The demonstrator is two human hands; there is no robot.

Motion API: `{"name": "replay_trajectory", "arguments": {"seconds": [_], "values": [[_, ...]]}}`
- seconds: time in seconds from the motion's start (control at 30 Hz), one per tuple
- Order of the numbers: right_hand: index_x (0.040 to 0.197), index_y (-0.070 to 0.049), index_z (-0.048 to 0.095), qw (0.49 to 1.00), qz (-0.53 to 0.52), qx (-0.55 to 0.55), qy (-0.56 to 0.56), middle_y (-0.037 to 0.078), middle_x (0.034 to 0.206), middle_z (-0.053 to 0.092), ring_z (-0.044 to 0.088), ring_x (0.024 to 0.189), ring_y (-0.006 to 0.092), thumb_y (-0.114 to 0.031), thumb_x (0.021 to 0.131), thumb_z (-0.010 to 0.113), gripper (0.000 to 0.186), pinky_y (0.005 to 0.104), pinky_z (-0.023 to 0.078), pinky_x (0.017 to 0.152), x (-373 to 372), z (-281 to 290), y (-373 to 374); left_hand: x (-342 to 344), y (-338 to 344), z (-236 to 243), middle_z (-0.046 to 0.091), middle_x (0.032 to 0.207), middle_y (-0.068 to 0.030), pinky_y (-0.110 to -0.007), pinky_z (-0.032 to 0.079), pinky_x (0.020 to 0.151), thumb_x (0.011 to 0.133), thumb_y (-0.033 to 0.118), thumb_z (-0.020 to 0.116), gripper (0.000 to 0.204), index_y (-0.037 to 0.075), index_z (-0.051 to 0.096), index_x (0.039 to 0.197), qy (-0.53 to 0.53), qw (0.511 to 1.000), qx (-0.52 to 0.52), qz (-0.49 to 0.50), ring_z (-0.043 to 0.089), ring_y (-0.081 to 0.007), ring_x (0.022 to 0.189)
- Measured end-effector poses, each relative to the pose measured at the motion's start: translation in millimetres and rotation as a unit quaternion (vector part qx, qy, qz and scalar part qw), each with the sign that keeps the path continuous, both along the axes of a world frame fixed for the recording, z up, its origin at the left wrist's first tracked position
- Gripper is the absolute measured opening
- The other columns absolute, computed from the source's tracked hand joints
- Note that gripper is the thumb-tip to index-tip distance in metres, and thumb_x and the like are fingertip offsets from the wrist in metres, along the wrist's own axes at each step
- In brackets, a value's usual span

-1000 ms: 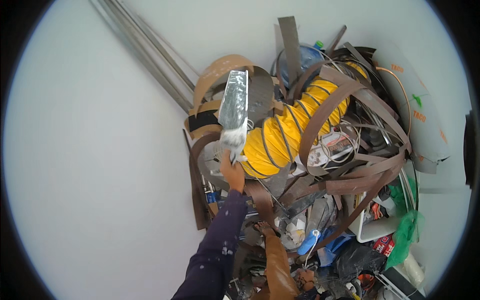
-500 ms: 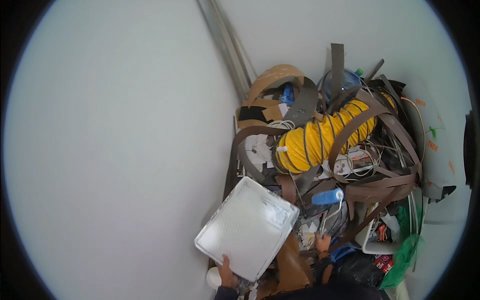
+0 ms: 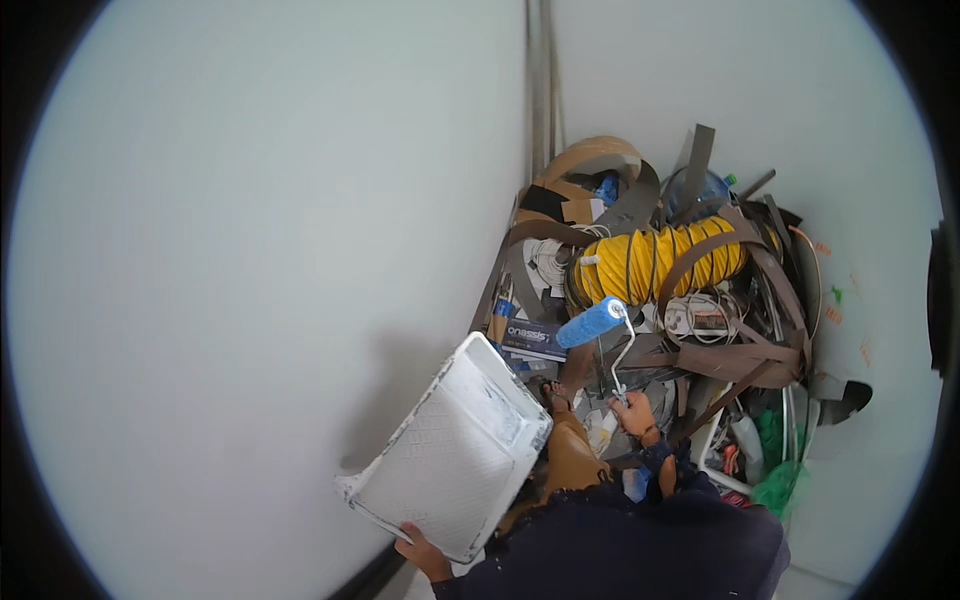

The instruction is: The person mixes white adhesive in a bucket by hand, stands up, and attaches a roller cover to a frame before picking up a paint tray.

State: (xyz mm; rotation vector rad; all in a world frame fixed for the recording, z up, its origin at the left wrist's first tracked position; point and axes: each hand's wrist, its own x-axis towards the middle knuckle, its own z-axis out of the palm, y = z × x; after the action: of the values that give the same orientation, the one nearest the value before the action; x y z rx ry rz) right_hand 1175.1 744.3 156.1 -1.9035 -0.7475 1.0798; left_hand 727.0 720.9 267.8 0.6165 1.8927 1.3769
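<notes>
My left hand (image 3: 424, 553) grips the lower edge of a white paint tray (image 3: 440, 470), its fingers closed over the rim. The tray is tilted close to the wall, with dried smears along its edges and a deeper well at its far end. In my right hand (image 3: 633, 413) is a paint roller (image 3: 592, 322) with a blue fluffy sleeve and a bent white wire frame. My fingers wrap its handle, which is mostly hidden. The roller is held up, apart from the tray, above the heap of stuff.
White walls (image 3: 250, 250) meet ahead, with metal profiles (image 3: 540, 90) upright in the corner. Piled ahead and right lie a yellow ribbed duct (image 3: 655, 262), brown strips (image 3: 740, 362), coiled white cable (image 3: 548, 262), a water bottle (image 3: 700, 190) and green plastic (image 3: 780, 488). My foot (image 3: 556, 394) stands beside the pile.
The roller has come up and left with my right hand, its sleeve tilting. The tray has shifted left and tips more steeply. The whole view has turned, and more of my body shows.
</notes>
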Motion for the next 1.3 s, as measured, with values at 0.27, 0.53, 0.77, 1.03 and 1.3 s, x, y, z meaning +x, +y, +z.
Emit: {"name": "replay_trajectory", "arguments": {"seconds": [0.27, 0.53, 0.77, 1.03, 1.3], "values": [[0.079, -0.001, 0.067, 0.868, 0.396, 0.061, -0.294, 0.024, 0.066, 0.060, 0.058, 0.064, 0.0450, -0.031, 0.074, 0.067, 0.031, 0.0463, 0.049, 0.061, -7.9, 94.8, 41.9, -96.1, -144.9, 14.2, 0.058, 0.072, -0.0146, -0.039, 0.045, 0.061, 0.095, 0.023, 0.058, 0.036, -0.011, 0.058, 0.083, 0.189, 0.974, -0.101, 0.067, 0.055, -0.0222, 0.068], [0.082, 0.001, 0.069, 0.685, 0.618, 0.197, -0.333, 0.025, 0.057, 0.053, 0.054, 0.053, 0.0414, -0.022, 0.071, 0.069, 0.025, 0.0475, 0.043, 0.053, -38.8, 43.9, 65.1, -81.7, -276.5, 56.3, 0.040, 0.063, 0.0088, -0.028, 0.029, 0.052, 0.090, 0.027, 0.068, 0.041, -0.003, 0.051, 0.068, 0.144, 0.973, -0.080, 0.163, 0.034, -0.0047, 0.063], [0.082, -0.001, 0.070, 0.455, 0.808, 0.115, -0.356, 0.024, 0.067, 0.062, 0.061, 0.066, 0.0439, -0.031, 0.070, 0.067, 0.033, 0.0489, 0.048, 0.062, -126.5, 43.1, 118.6, 9.7, -437.5, 66.9, 0.045, 0.065, 0.0108, -0.024, 0.028, 0.052, 0.096, 0.026, 0.062, 0.034, 0.001, 0.064, 0.073, 0.103, 0.869, -0.098, 0.473, 0.035, -0.0027, 0.061], [0.069, 0.000, 0.061, 0.294, 0.878, 0.134, -0.354, 0.024, 0.066, 0.061, 0.060, 0.067, 0.0440, -0.034, 0.074, 0.066, 0.034, 0.0508, 0.049, 0.063, -305.4, 65.4, 71.9, 26.1, -520.3, 100.4, 0.059, 0.101, -0.0057, -0.030, 0.045, 0.080, 0.094, 0.047, 0.061, 0.048, 0.000, 0.061, 0.107, 0.017, 0.561, 0.004, 0.827, 0.054, -0.0139, 0.090], [0.074, -0.004, 0.062, 0.215, 0.911, 0.174, -0.306, 0.020, 0.066, 0.062, 0.062, 0.067, 0.0409, -0.035, 0.078, 0.067, 0.032, 0.0508, 0.049, 0.062, -470.8, 73.1, -48.4, -43.3, -596.5, 64.8, 0.043, 0.139, -0.0169, -0.049, 0.043, 0.099, 0.096, 0.051, 0.052, 0.076, -0.008, 0.033, 0.141, 0.023, 0.406, 0.168, 0.898, 0.049, -0.0316, 0.121]]}}
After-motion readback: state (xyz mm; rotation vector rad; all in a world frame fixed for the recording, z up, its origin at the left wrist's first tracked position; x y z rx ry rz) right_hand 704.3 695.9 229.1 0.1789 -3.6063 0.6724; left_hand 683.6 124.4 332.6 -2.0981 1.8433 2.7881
